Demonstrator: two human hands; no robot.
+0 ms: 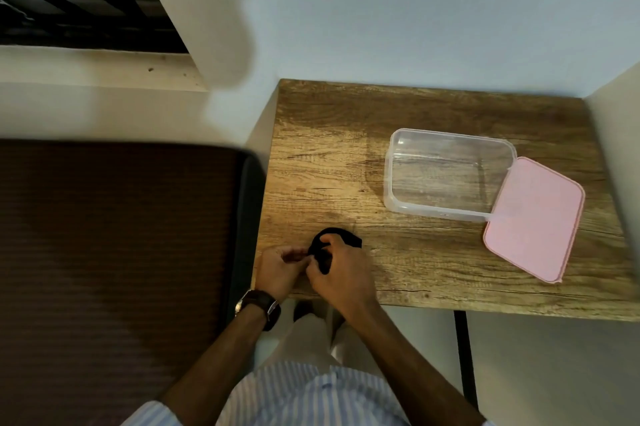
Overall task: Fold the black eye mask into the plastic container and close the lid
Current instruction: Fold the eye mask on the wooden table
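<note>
Both hands meet at the near-left corner of the wooden table. The right hand is curled around the black eye mask, fingers bent over the bunched fabric, which pokes out beyond its knuckles. The left hand, just beside it with a watch on the wrist, pinches the mask's near end between fingertips. Well to the right and beyond the hands stands the clear plastic container, open, with 1 pink lid lying against its right side.

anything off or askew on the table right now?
Nothing damaged or spilled. The pink lid sits askew, one corner propped on the rim of the empty plastic container. Both hands, left hand and right hand, bunch the black eye mask near the table edge.
</note>
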